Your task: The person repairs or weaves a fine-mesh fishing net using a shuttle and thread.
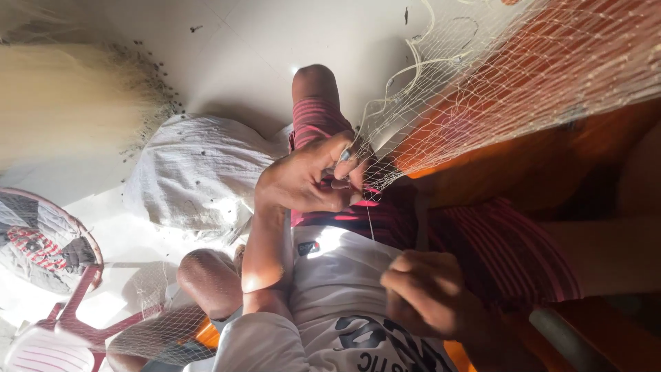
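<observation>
Hard sunlight comes in low from my left, blowing out the pale tiled floor (227, 41) and leaving a glaring patch on the white printed shirt (330, 241), while the right side sinks into deep orange-brown shadow. My left hand (306, 182) is warmly lit at the fine cream mesh net (523, 76); my right hand (427, 293) sits dim and soft. The bundle of pale straw-coloured fibres (62, 103) is smeared with blur, and the edges look stretched.

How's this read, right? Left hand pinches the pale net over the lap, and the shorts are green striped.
Not quite. The shorts are red striped, not green; the head view shows it. The left hand does pinch the pale net over the lap.
</observation>
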